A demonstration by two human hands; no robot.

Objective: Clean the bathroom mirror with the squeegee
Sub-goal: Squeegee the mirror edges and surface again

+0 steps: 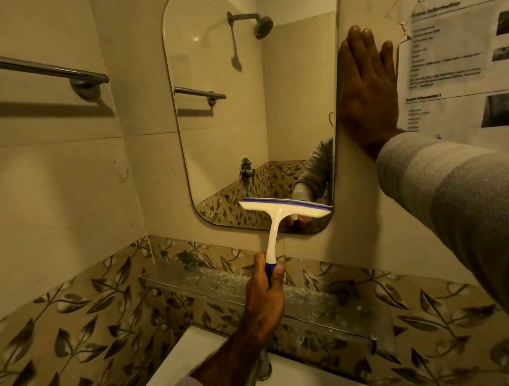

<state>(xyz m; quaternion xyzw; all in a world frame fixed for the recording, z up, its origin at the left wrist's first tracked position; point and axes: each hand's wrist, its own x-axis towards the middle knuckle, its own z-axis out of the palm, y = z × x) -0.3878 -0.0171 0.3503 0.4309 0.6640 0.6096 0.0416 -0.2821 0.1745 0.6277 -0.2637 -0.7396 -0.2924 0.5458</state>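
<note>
Left hand (265,302) gripping the squeegee (280,218) low on the mirror (244,106) — right hand (368,90) flat, open on the wall (for balance, I guess).

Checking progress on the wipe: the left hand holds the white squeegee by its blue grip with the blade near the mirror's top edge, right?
Not quite. In the head view the left hand does hold the white squeegee by its blue grip, but the blade sits near the bottom edge of the rounded wall mirror.
</note>
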